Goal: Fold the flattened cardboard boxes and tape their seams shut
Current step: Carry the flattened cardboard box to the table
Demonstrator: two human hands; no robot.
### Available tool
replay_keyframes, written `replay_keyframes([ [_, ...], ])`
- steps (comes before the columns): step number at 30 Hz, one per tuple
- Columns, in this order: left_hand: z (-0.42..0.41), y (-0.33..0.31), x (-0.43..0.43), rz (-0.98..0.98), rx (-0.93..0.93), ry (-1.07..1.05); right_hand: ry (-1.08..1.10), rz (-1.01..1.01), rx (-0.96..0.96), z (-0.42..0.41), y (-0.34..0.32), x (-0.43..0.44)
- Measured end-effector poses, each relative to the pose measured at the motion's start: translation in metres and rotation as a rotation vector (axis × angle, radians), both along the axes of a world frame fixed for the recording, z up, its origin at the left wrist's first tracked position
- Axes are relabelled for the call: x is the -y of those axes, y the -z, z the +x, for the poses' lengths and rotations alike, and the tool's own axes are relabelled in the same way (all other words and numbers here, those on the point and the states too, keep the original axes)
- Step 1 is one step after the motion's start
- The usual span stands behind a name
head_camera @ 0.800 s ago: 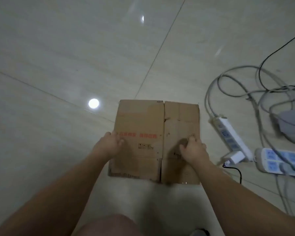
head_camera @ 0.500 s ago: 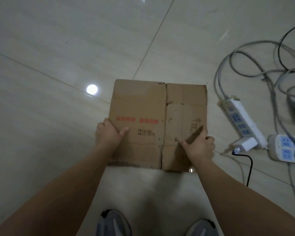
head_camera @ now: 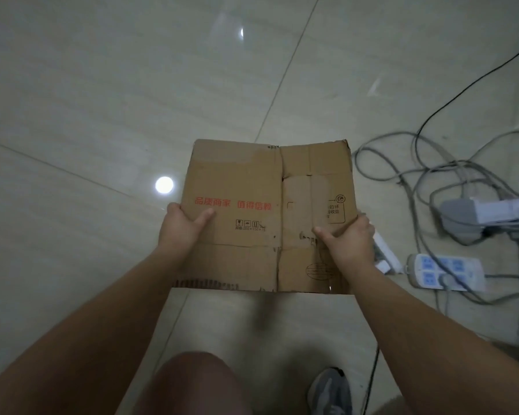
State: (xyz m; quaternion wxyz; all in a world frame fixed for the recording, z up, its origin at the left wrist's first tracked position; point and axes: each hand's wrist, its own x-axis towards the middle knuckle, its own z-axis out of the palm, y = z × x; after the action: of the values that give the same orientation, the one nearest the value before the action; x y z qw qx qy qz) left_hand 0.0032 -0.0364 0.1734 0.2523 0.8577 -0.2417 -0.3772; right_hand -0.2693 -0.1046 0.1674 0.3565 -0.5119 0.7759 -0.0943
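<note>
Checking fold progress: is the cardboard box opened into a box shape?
No, the cardboard box is one flat sheet, with the left hand and right hand gripping its side edges.

Fingers of left hand (head_camera: pixel 183 226), right hand (head_camera: pixel 348 244): hidden behind flattened brown cardboard box (head_camera: pixel 252 187). White power strip (head_camera: pixel 387 260): mostly behind right hand. Grey shoe (head_camera: pixel 330 390): cut by bottom edge.
</note>
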Motion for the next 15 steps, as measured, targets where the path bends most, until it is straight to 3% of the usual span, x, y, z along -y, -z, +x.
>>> replay_keyframes([
  [10,-0.007,-0.300,-0.014,-0.087,0.014,0.012,-0.005,-0.098,0.000,-0.003,-0.314,-0.001],
  [15,-0.015,-0.430,-0.042,-0.048,0.132,0.062,-0.009,-0.124,0.016,-0.014,-0.443,-0.032],
])
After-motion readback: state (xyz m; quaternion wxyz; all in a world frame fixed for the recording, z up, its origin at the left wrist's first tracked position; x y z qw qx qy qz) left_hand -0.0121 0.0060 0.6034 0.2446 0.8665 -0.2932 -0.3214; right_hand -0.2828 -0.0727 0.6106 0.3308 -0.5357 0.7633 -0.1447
